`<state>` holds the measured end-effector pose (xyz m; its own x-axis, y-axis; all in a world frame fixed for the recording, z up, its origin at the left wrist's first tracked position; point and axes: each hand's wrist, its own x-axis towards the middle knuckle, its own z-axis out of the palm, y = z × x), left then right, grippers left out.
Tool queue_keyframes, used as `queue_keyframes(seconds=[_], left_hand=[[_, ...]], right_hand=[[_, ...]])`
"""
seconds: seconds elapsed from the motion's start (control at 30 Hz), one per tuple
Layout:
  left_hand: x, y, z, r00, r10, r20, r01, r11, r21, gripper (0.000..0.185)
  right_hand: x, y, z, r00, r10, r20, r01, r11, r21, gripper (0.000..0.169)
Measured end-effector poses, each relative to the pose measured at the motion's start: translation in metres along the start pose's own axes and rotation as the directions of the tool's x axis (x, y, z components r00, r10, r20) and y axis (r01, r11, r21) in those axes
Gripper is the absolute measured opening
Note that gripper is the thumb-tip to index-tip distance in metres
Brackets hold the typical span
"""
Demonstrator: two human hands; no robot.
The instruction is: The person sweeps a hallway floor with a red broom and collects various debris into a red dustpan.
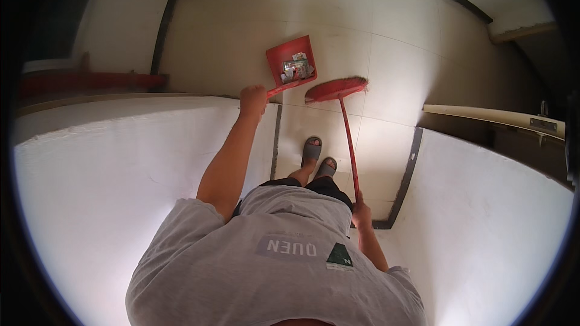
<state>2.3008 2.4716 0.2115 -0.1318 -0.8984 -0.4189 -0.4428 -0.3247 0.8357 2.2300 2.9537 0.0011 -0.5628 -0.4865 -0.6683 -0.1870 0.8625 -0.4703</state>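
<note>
My left hand (253, 100) is closed around the handle of a red plastic dustpan (283, 52), near the wall corner. Crumpled wrappers and other litter (297, 69) lie in the pan, towards its handle side. In my right hand (361, 214), low beside my hip, is the long red handle of a broom (337, 89). The broom's head is right of the dustpan and a little nearer to me, with a narrow gap between them. Dark bristles show along its far edge. My feet, in grey slippers (312, 148), stand left of the broom handle.
Pale floor tiles (326, 54) spread ahead, bordered by dark skirting. White walls (136, 145) rise close on my left and right (480, 190). An open door (489, 117) with a metal latch juts out on the right. A red pipe-like object (99, 82) runs along the far left.
</note>
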Motion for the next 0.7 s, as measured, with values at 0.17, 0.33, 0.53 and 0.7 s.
queue_keyframes(seconds=[0.17, 0.33, 0.53, 0.7], left_hand=[[-0.076, -0.044, -0.003, 0.994, 0.104, -0.025, -0.106, 0.990, -0.097, 0.019], [-0.117, -0.065, 0.005, 0.981, 0.187, -0.059, -0.194, 0.968, -0.156, 0.022], [-0.159, -0.068, 0.020, 0.968, 0.238, -0.083, -0.249, 0.951, -0.185, 0.023], [-0.137, -0.045, 0.015, 0.984, 0.151, -0.094, -0.165, 0.974, -0.155, 0.024]], right_hand=[[0.102, -0.010, -0.014, 0.987, -0.100, -0.123, 0.094, 0.994, -0.048, 0.062], [0.142, -0.035, -0.055, 0.942, -0.302, -0.151, 0.325, 0.930, 0.171, 0.059], [0.040, 0.094, -0.027, 0.968, -0.227, -0.110, 0.237, 0.967, 0.094, 0.056], [-0.037, 0.119, -0.004, 0.990, -0.135, 0.038, 0.137, 0.990, -0.044, 0.056]])
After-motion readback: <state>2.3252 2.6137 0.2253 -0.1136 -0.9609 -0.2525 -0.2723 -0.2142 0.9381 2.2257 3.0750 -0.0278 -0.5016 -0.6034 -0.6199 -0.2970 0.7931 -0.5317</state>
